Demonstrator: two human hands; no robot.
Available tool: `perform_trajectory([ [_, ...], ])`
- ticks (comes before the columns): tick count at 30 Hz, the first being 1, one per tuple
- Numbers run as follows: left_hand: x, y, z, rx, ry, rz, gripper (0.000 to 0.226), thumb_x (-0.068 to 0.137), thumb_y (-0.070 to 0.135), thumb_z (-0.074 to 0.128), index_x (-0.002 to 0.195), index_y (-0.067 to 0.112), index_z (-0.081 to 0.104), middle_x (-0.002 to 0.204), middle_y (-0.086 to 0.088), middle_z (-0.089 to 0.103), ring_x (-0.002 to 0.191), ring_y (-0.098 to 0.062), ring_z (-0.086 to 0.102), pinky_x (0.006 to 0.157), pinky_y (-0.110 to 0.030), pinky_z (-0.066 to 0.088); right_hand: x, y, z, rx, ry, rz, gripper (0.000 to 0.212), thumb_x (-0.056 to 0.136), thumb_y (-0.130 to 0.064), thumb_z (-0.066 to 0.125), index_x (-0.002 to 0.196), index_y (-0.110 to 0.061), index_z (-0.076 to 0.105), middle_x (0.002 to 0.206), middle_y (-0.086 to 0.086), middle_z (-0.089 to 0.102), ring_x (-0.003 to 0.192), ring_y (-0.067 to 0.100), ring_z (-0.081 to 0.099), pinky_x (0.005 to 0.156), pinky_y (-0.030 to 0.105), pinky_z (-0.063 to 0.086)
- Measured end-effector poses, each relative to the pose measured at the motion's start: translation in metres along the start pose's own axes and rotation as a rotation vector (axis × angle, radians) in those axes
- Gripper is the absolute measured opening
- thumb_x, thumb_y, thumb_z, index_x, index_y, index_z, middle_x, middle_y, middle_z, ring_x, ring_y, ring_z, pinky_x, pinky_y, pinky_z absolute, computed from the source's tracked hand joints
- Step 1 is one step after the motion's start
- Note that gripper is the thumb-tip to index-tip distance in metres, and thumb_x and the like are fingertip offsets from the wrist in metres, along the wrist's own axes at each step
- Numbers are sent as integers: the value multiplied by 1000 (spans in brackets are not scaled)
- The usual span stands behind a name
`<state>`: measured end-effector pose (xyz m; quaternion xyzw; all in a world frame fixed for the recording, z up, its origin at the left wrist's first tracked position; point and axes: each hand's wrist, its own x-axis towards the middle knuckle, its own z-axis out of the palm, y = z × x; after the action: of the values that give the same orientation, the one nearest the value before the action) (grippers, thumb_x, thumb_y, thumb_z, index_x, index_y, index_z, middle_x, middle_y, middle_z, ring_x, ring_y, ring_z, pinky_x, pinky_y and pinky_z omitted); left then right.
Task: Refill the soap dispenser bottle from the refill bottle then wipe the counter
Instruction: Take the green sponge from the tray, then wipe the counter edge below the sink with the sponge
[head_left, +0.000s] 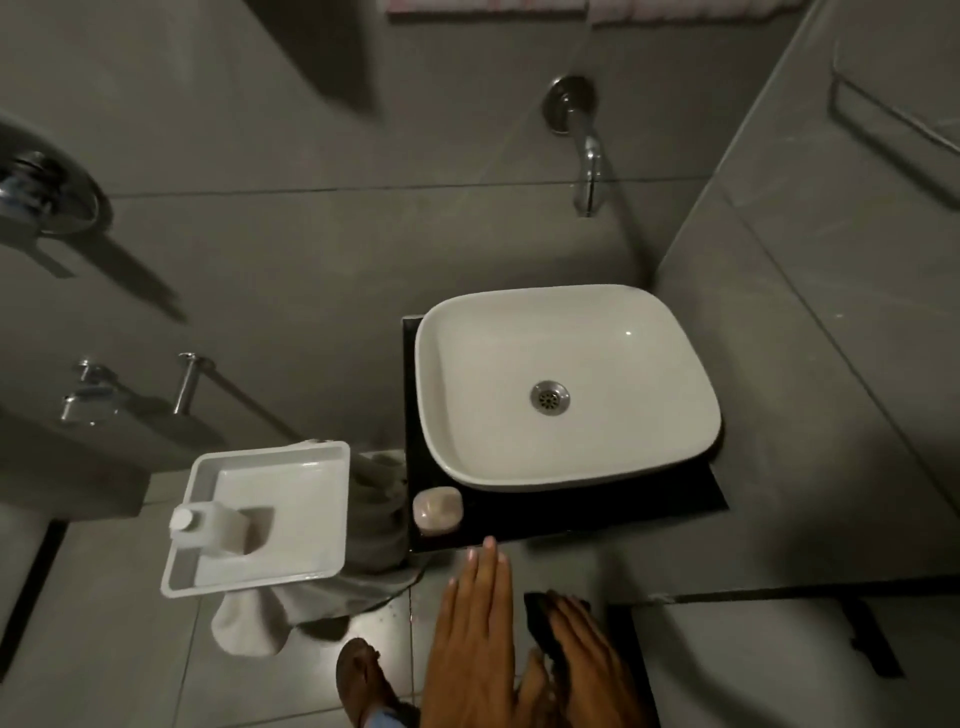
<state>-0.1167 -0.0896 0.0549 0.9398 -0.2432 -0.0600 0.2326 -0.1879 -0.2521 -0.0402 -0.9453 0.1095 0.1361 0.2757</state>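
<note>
A small clear bottle with a white cap (208, 525) stands in a white tray (322, 467) at the left. The black counter (597, 506) carries a white basin (566, 387) and a pinkish soap bar (437, 509) at its front left corner. My left hand (475, 639) is flat with fingers straight, its fingertips close to the counter's front edge, holding nothing. My right hand (587, 654) is beside it, lower right, closed on a dark cloth (540, 621). I cannot tell if the bottle is the dispenser or the refill.
A wall spout (584, 150) hangs above the basin. A grey towel (369, 519) drapes under the tray, between tray and counter. Taps (88, 389) and a round chrome fitting (47, 192) are on the left wall. A sandalled foot (363, 680) stands on the tiled floor.
</note>
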Motion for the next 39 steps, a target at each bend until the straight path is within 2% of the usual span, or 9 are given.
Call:
perform_trajectory([
  [2, 22, 10, 7, 19, -8, 20, 95, 83, 45, 60, 162, 1, 32, 172, -17, 26, 162, -32, 18, 124, -42, 24, 16, 18, -20, -80, 70, -62, 69, 95, -9, 63, 157, -25, 36, 164, -10, 23, 153, 15, 27, 122, 17, 2],
  [6, 60, 14, 17, 104, -110, -49, 103, 92, 45, 56, 166, 10, -6, 176, -11, -11, 164, -29, -9, 133, -48, 16, 62, 28, -55, -188, 196, -58, 73, 81, 1, 74, 149, -12, 50, 158, 3, 45, 148, 24, 40, 120, 36, 35],
  [9, 75, 8, 23, 158, -178, -130, 107, 88, 37, 62, 167, 5, -4, 175, -15, -15, 164, -32, -9, 131, -51, 20, 98, 29, -54, -267, 198, -75, 67, 74, 2, 81, 137, -7, 62, 147, 13, 58, 139, 33, 52, 106, 50, 51],
  [15, 74, -7, 34, 165, -118, -112, 109, 71, 13, 68, 165, -1, 16, 176, -20, 9, 164, -36, 9, 127, -56, 30, 109, 48, -27, -410, 182, -76, 77, 87, -23, 73, 156, -13, 39, 164, 9, 35, 154, 34, 27, 123, 55, 24],
  [21, 77, -11, 31, 234, -93, -97, 106, 70, 13, 68, 165, -2, 21, 175, -21, 12, 163, -37, 12, 126, -57, 31, 120, 15, -18, -314, 239, -65, 71, 92, -12, 60, 158, -11, 32, 164, 11, 35, 154, 36, 25, 124, 56, 21],
  [26, 77, -6, 33, 233, -90, -112, 103, 77, 11, 71, 165, -1, 19, 174, -22, 11, 163, -38, 11, 127, -58, 29, 103, 15, 5, -284, 195, -339, 84, 87, -8, 61, 161, -16, 22, 164, 9, 33, 156, 31, 19, 125, 50, 25],
  [32, 78, -1, 33, 195, -99, -129, 106, 78, 10, 73, 165, -2, 13, 175, -21, 4, 163, -38, 6, 129, -57, 27, 109, 38, -19, -330, 241, -260, 59, 90, -13, 64, 147, -12, 51, 159, 8, 44, 151, 32, 33, 122, 53, 30],
  [37, 79, -1, 36, 230, -68, -124, 100, 88, 19, 79, 163, -4, 18, 173, -24, 10, 162, -40, 11, 127, -59, 30, 122, -15, 19, -37, 198, -229, 56, 105, -21, 42, 158, -10, 30, 166, 2, 27, 156, 18, 19, 126, 19, 0],
  [39, 79, -2, 38, 245, -69, -113, 101, 87, 19, 80, 163, -4, 18, 173, -25, 11, 162, -41, 12, 126, -59, 31, 119, -6, 21, -128, 247, -360, 56, 106, -21, 38, 160, -13, 26, 168, 2, 26, 157, 15, 16, 127, 20, 3],
])
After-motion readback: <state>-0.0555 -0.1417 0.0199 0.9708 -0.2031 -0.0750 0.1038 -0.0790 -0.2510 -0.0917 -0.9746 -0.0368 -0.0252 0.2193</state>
